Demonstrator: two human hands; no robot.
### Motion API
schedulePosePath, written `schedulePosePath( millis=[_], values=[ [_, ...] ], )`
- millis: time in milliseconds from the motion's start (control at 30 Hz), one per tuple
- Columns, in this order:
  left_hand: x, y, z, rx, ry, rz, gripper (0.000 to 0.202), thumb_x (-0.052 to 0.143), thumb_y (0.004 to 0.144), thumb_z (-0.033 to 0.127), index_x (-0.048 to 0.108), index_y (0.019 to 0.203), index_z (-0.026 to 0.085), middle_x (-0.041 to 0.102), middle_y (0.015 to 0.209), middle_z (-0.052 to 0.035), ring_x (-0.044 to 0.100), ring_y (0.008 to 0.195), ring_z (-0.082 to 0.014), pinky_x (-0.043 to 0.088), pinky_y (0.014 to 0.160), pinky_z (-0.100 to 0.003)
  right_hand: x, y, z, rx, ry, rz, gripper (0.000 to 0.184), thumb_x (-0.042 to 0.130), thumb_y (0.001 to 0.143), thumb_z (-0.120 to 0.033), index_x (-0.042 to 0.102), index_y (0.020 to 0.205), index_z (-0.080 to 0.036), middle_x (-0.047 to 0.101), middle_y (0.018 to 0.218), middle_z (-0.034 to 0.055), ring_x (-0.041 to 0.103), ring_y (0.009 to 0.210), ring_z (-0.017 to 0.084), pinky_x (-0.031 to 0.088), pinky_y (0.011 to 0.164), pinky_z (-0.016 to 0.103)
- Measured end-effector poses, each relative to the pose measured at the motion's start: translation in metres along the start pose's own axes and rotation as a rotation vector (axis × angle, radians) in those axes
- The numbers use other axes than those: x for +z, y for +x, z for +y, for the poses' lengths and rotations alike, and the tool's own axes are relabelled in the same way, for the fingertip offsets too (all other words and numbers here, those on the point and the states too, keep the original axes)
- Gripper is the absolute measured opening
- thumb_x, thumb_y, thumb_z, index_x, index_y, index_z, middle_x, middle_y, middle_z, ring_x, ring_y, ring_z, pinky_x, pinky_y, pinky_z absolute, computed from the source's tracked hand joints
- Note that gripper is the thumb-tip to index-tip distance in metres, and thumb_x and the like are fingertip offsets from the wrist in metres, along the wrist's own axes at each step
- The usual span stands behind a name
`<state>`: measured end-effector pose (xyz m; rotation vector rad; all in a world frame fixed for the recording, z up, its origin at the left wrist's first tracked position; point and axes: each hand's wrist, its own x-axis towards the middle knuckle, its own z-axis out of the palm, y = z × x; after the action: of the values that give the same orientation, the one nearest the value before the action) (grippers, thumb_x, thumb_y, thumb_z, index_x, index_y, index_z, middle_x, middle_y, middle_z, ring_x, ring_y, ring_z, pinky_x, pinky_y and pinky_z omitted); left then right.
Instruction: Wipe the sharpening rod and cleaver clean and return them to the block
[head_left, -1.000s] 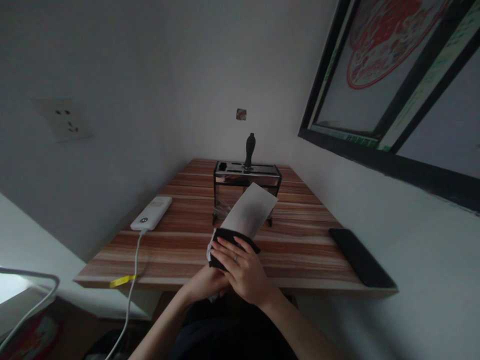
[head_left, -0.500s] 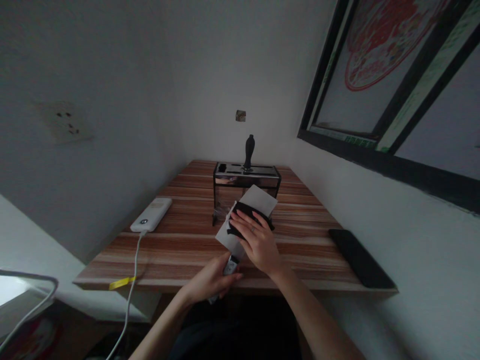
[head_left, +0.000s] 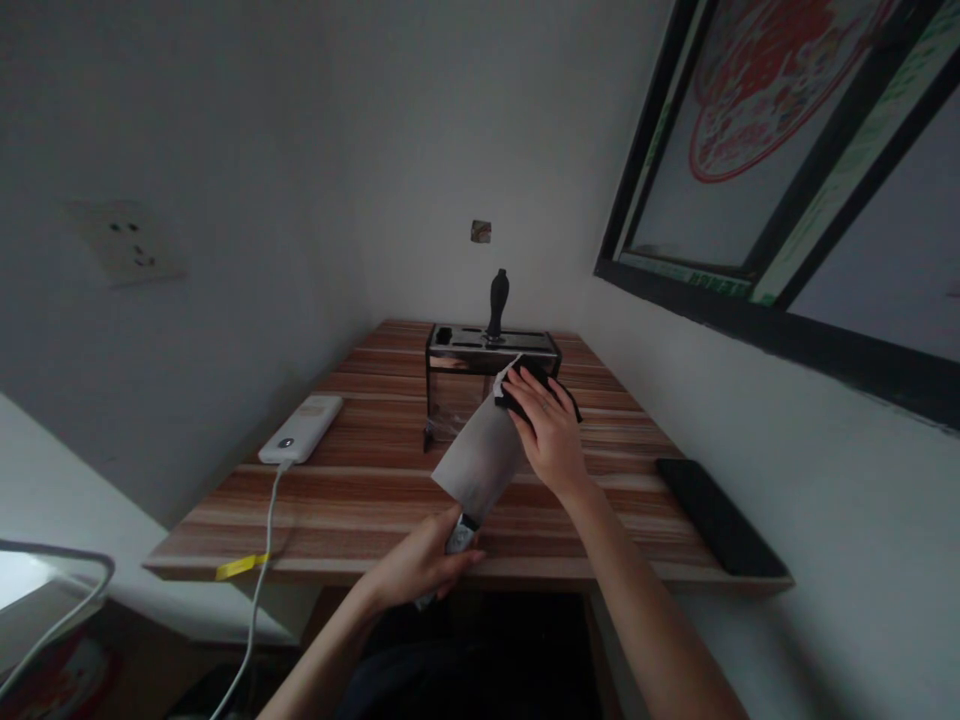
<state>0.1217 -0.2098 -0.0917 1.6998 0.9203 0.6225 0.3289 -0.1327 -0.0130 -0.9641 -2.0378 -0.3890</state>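
My left hand is closed round the handle of a cleaver near the table's front edge. The cleaver's broad grey blade points away from me and to the right. My right hand presses a black cloth with a whitish edge against the far end of the blade, fingers laid over the cloth. The cloth hides the blade's tip. Just behind stands a metal knife block with a dark frame, and a single black handle sticks up from its top.
On the left of the wood-grain table lies a white power bank with a cable hanging over the edge past yellow tape. A black phone lies at the right. Walls enclose the table's sides and back.
My right hand and the black cloth have slid along the blade, away from me and to the right, uncovering its middle. My left hand stays on the handle.
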Motion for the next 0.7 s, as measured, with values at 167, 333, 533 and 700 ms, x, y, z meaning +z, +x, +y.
schedulePosePath(
  millis=[167, 333, 533, 700],
  values=[
    [-0.001, 0.000, 0.000, -0.005, 0.023, -0.007, 0.021, 0.054, 0.085, 0.035, 0.040, 0.083, 0.020, 0.043, 0.060, 0.0086, 0.041, 0.042, -0.0043, 0.031, 0.040, -0.014, 0.001, -0.001, -0.005, 0.020, -0.010, 0.035, 0.040, 0.040, 0.097, -0.018, 0.047, 0.136, -0.023, 0.052, 0.141, 0.0049, 0.041, 0.135, 0.020, 0.024, 0.113, 0.045],
    [-0.001, 0.000, -0.001, -0.019, 0.003, -0.016, 0.023, 0.054, 0.085, 0.036, 0.039, 0.083, 0.020, 0.042, 0.058, 0.0091, 0.040, 0.041, -0.0044, 0.030, 0.038, -0.014, 0.004, -0.009, -0.011, 0.012, -0.007, 0.031, 0.039, 0.040, 0.097, -0.017, 0.048, 0.135, -0.021, 0.053, 0.140, 0.0057, 0.041, 0.135, 0.019, 0.023, 0.113, 0.045],
    [0.001, 0.001, 0.000, -0.023, -0.052, -0.001, 0.025, 0.057, 0.083, 0.039, 0.041, 0.084, 0.019, 0.044, 0.059, 0.0089, 0.041, 0.040, -0.0041, 0.031, 0.036, -0.014, 0.014, -0.027, -0.036, -0.027, 0.071, -0.054, 0.040, 0.040, 0.096, -0.014, 0.048, 0.135, -0.019, 0.052, 0.140, 0.0063, 0.040, 0.136, 0.018, 0.023, 0.114, 0.044],
    [0.002, 0.002, -0.002, -0.033, -0.052, 0.044, 0.022, 0.057, 0.079, 0.034, 0.046, 0.087, 0.017, 0.048, 0.055, 0.0080, 0.040, 0.038, -0.0052, 0.032, 0.037, -0.016, 0.022, -0.049, -0.071, -0.073, 0.143, -0.153, 0.042, 0.042, 0.095, -0.014, 0.047, 0.136, -0.017, 0.051, 0.141, 0.0060, 0.040, 0.136, 0.018, 0.024, 0.114, 0.042]
  ],
)
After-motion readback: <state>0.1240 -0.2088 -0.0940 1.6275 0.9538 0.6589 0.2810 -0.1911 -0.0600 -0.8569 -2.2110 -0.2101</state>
